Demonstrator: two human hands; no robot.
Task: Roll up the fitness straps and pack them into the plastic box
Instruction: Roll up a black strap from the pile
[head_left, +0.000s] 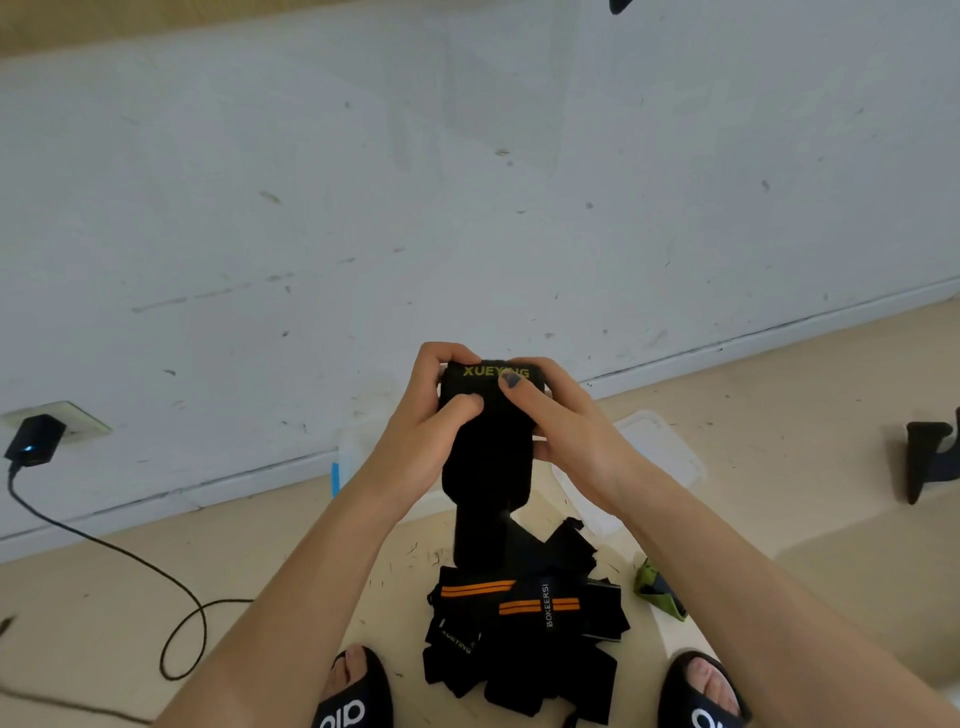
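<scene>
**Early stage: one strap in hand, pile still unrolled**

Black strap (488, 447) with "XUEYING" lettering is held up in the air, above the floor (779, 415), its loose tail hanging down toward the pile. Left hand (431, 421) grips its left side, thumb across the front; right hand (566, 421) pinches the top right edge. Looks like rolling has barely begun; the top may be a first fold, can't tell.

Pile of straps (524, 634) lies flat on the floor between the feet, unrolled. Box (660, 457), clear plastic, sits on the floor behind the hands, mostly hidden; contents can't be read.

Left: roll every strap, pack all.
</scene>
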